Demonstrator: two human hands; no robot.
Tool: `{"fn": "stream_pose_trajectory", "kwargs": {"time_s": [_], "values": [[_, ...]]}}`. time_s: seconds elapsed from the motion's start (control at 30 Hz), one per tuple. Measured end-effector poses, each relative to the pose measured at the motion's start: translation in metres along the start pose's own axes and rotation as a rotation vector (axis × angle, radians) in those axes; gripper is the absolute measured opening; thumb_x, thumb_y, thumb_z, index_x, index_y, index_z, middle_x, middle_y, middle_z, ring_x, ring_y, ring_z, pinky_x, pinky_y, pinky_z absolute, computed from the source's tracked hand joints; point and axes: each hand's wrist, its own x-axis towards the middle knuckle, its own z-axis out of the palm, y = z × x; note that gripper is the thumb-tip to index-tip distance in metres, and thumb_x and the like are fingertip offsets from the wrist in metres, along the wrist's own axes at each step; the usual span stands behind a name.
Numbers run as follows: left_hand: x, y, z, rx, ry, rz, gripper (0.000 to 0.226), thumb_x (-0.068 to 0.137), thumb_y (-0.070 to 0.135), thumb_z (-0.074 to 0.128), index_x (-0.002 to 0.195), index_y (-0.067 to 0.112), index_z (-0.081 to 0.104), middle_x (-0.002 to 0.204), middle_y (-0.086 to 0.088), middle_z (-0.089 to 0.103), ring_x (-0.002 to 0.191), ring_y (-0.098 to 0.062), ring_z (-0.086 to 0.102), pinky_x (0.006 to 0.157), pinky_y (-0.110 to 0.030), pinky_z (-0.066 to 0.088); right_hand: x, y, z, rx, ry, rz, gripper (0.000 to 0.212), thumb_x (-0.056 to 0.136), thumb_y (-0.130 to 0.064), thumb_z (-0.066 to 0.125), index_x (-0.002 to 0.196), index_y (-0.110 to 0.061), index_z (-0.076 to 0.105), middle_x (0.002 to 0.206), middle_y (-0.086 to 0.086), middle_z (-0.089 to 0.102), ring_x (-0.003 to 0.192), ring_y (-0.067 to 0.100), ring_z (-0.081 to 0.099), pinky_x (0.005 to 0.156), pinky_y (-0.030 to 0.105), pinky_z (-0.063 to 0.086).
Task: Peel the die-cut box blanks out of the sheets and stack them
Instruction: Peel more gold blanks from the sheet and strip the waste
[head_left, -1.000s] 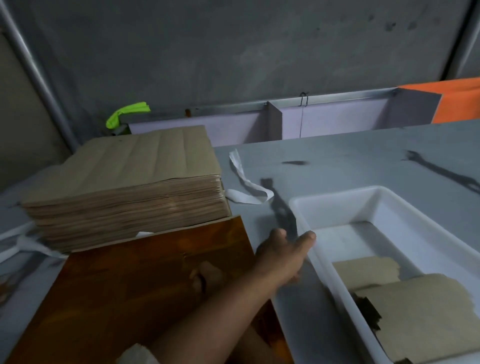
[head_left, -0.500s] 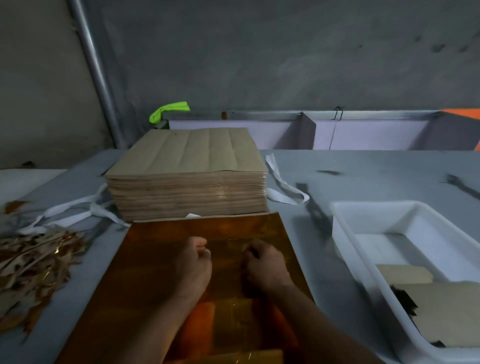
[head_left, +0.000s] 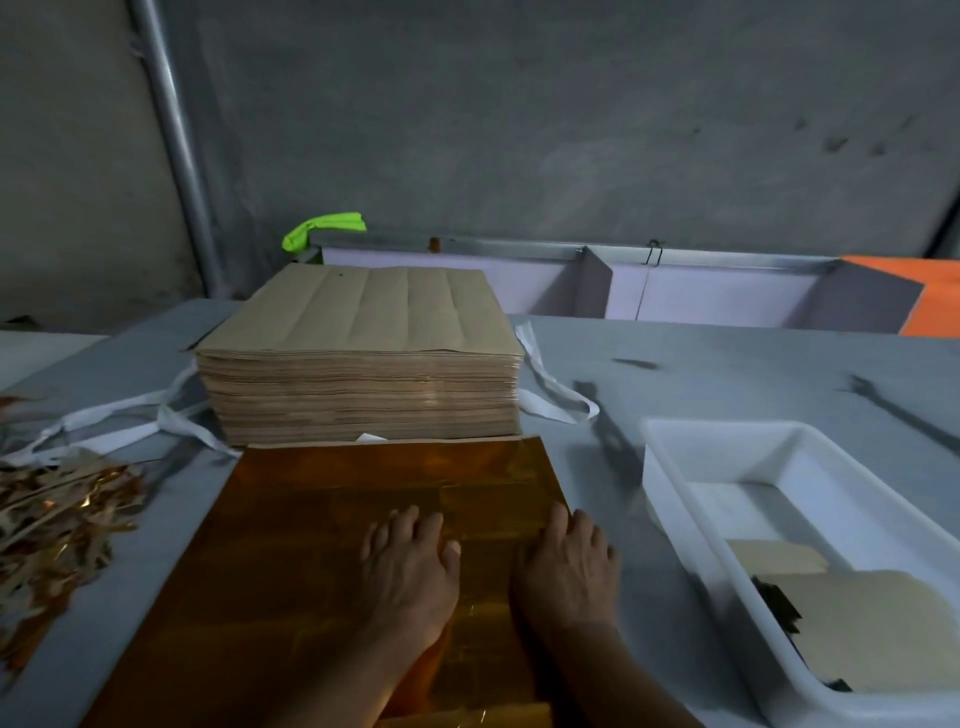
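sheet: orange foil sheet (head_left: 322, 545) flat on bench (head_left: 727, 374), far edge against the brown stack (head_left: 358, 364) | left hand (head_left: 410, 571): fingers together, pressed flat mid-sheet | right hand (head_left: 569, 566): fingers at sheet's right edge (hooked under or not, cannot tell) | room: bench strip between sheet edge and white tray (head_left: 675, 467) holding blanks (head_left: 857, 623)
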Motion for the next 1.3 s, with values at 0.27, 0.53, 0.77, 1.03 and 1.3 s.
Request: {"fn": "stream_pose_trajectory", "kwargs": {"time_s": [0.27,0.53,0.77,1.03,1.3], "values": [[-0.0001,0.0005,0.0052,0.014,0.055,0.005,0.051,0.098,0.056,0.022,0.145,0.038,0.029,0.155,0.006,0.026,0.144,-0.017,0.020,0.118,-0.039,0.011,-0.0008,0.0026,0.0048,-0.002,0.056,-0.011,0.039,0.098,-0.050,0.027,0.127,-0.025,0.035,0.122,0.002,0.049,0.110,0.021,0.049,0.095,0.039,0.040],[0.0020,0.0000,0.0062,0.008,0.037,-0.009,0.053,0.097,0.058,0.023,0.146,0.038,0.028,0.155,0.007,0.026,0.143,-0.017,0.021,0.119,-0.039,0.013,-0.0004,0.0025,0.0050,0.037,0.084,-0.035,0.044,0.099,-0.049,0.027,0.135,-0.024,0.028,0.128,0.002,0.047,0.114,0.021,0.048,0.097,0.036,0.039],[0.0022,0.0003,0.0051,0.017,0.027,-0.006,0.054,0.097,0.058,0.022,0.147,0.038,0.026,0.156,0.006,0.024,0.144,-0.017,0.020,0.119,-0.040,0.012,0.0002,0.0031,0.0047,0.049,0.078,-0.052,0.048,0.099,-0.049,0.028,0.139,-0.023,0.025,0.134,0.002,0.044,0.119,0.020,0.046,0.101,0.035,0.038],[0.0021,0.0004,0.0048,0.015,0.019,-0.004,0.053,0.097,0.057,0.022,0.146,0.038,0.027,0.156,0.006,0.025,0.144,-0.017,0.020,0.119,-0.040,0.012,0.0004,0.0030,0.0037,0.059,0.080,-0.065,0.052,0.098,-0.049,0.031,0.143,-0.023,0.023,0.142,0.002,0.040,0.128,0.020,0.043,0.107,0.035,0.034],[0.0020,0.0006,0.0040,0.021,0.025,0.000,0.052,0.098,0.057,0.024,0.146,0.037,0.028,0.155,0.006,0.025,0.144,-0.017,0.020,0.120,-0.040,0.013,-0.0007,0.0013,0.0007,0.074,0.094,-0.101,0.052,0.097,-0.047,0.033,0.144,-0.025,0.026,0.143,0.001,0.040,0.127,0.020,0.043,0.106,0.035,0.035]]}}
